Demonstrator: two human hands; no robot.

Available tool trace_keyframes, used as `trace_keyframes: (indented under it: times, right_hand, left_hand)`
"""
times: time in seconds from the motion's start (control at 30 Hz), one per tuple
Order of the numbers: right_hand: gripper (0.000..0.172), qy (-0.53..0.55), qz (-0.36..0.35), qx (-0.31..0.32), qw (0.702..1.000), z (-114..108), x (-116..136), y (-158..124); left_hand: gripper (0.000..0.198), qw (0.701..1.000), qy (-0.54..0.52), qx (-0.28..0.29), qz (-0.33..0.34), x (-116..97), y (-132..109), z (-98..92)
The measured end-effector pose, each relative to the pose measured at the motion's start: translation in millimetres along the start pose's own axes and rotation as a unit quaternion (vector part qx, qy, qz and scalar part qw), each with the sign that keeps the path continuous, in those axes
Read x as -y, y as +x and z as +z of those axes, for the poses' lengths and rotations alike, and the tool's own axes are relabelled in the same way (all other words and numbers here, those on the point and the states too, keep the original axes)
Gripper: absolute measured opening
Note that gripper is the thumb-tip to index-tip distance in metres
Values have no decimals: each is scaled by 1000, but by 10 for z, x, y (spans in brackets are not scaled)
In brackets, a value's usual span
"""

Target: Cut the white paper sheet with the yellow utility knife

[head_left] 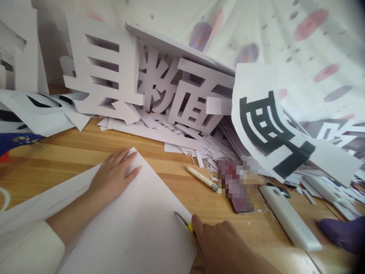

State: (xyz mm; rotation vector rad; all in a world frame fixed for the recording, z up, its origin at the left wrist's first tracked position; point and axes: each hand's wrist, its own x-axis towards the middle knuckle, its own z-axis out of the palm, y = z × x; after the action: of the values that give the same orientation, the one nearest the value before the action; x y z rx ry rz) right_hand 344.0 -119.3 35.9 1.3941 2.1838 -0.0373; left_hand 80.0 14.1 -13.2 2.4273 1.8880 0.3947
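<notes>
Toward the near edge of the table point(168, 179) we list one white board point(137, 217), a corner pointing to the table's far edge. On it, near that corner: one left hand point(111, 175), laid flat, grip spread, thumb apart from the fingers. At the board's right-hand edge: one right hand point(221, 241), grip pinching one craft knife point(184, 220), blade slanting over the board; whether the tip touches, we cannot tell. Toward the table's right edge we enter one cream pen point(201, 177), one phone point(239, 190), screen pixelated, and one pale oblong case point(289, 217). Along the far edge: white cut-out characters point(128, 76), standing, paper scraps point(199, 142) heaped before them; one curled sheet point(246, 82) bearing a black character.
</notes>
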Motion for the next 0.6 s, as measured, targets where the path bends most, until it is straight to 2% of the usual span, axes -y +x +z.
trace_keyframes:
  times: [0.27,0.6]
  right_hand:
    - [33,-13,15,-19,1000,-55,-2,-76]
    - [33,1,15,-22,1000,-2,-8,-101]
  left_hand:
    - [56,1000,-1,16,-2,-10,7,-11]
    - [55,1000,-2,20,-7,-17,8,-26]
